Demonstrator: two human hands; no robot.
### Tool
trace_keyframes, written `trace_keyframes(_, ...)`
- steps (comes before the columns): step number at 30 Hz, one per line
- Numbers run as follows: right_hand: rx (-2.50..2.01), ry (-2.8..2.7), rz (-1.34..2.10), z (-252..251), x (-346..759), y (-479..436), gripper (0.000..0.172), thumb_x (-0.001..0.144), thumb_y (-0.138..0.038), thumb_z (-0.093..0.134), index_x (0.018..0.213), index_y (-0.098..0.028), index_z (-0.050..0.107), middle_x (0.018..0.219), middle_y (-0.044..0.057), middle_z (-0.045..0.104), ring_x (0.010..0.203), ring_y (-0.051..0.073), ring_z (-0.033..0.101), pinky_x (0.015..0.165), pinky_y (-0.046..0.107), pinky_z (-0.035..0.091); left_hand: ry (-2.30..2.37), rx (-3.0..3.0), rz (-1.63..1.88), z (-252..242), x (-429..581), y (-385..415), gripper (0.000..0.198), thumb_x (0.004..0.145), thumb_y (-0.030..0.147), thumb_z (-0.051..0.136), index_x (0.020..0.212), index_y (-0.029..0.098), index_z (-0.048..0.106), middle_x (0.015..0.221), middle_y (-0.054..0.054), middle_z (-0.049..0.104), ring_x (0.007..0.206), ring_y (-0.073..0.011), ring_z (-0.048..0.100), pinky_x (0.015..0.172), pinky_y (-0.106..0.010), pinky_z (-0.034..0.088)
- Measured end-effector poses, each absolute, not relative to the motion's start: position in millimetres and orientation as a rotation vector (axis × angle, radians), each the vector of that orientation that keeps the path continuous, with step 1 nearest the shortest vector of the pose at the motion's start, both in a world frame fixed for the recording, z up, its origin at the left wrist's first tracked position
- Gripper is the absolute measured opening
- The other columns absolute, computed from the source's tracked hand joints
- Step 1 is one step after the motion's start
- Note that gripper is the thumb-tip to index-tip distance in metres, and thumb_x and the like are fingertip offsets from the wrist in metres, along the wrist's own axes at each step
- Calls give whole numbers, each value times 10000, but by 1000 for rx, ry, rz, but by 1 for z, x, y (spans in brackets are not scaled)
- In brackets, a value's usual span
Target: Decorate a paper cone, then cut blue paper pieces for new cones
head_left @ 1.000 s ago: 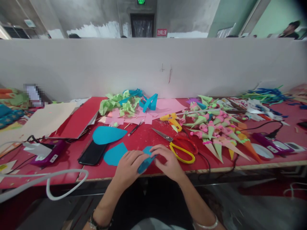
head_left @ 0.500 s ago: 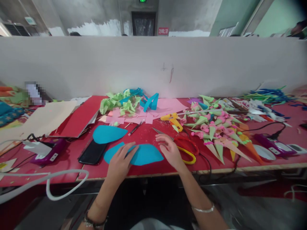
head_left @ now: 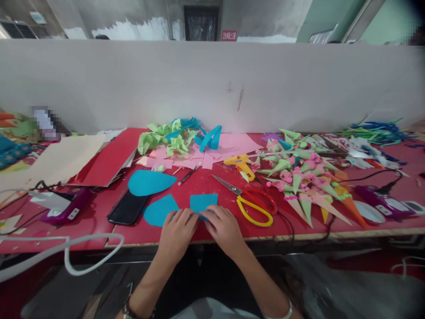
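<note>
My left hand (head_left: 179, 226) and my right hand (head_left: 223, 228) are side by side near the table's front edge, fingers curled. Both pinch the near edge of a blue paper piece (head_left: 203, 201), whose straight-edged far part shows above the fingertips; the rest is hidden under them. To the left of my left hand lies another blue paper piece (head_left: 161, 210), flat on the table. A teardrop-shaped blue piece (head_left: 151, 182) rests partly over a black phone (head_left: 129, 210). Scissors (head_left: 255, 212) with yellow and red handles lie to the right of my right hand.
Behind the scissors is a yellow glue gun (head_left: 241, 165). Several small cones with pink and green bits (head_left: 300, 177) are heaped at right. Crumpled green paper (head_left: 159, 139) and pink sheets lie at the back. Purple power strips (head_left: 71, 206) sit on both sides; a white bent tube (head_left: 96, 237) crosses at left.
My right hand has moved left and down to join the left hand on the blue piece. That piece was flat and leaf-shaped; now its right part looks folded or turned. The view has shifted slightly.
</note>
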State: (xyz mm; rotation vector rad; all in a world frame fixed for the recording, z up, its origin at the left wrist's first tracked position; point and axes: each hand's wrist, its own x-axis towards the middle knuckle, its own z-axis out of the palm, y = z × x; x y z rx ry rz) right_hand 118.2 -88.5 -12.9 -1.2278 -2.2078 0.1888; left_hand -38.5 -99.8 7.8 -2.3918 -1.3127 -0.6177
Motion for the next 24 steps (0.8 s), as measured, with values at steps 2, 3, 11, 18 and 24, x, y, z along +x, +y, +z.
trace_keyframes(2, -1213, -2201, 216, -13, 122, -86, 265, 785, -118, 485, 990, -220, 618, 1016, 84, 605, 869, 233, 558, 736, 374, 459, -1319, -2473, -656, 6, -38, -99, 164, 807, 138, 453, 883, 197, 586, 835, -24, 641, 766, -175, 561, 727, -324, 373)
trace_keyframes(3, -1194, -2184, 256, -13, 125, -85, 245, 789, -123, 482, 961, -221, 628, 1015, 80, 605, 879, 225, 557, 750, 365, 458, -1341, -2509, -681, 6, -38, -98, 159, 808, 154, 461, 896, 206, 582, 847, -20, 638, 782, -172, 558, 738, -322, 374)
trace_keyframes(11, -1029, -2053, 802, -4, 168, -80, 194, 740, -64, 492, 818, -200, 606, 962, 45, 615, 920, 164, 566, 833, 307, 435, -1568, -2743, -621, 1, -53, -85, 444, 745, 290, 576, 1167, 218, 458, 1200, -60, 508, 1092, -221, 437, 911, -375, 350)
trace_keyframes(18, -1102, -2263, 636, 0, 176, -81, 244, 675, -78, 594, 863, -225, 643, 1220, 58, 485, 1124, 228, 415, 937, 402, 351, -1625, -2833, -529, -2, -47, -86, 328, 790, 326, 503, 1091, 197, 523, 1101, -68, 546, 1009, -214, 485, 857, -358, 405)
trace_keyframes(24, -1020, -2365, 481, -2, 182, -78, 116, 750, -185, 590, 813, -232, 675, 1165, 54, 535, 1048, 218, 455, 907, 395, 374, -1601, -2822, -405, 6, -48, -91, 350, 783, 336, 507, 1104, 198, 517, 1056, -67, 552, 972, -228, 483, 835, -375, 404)
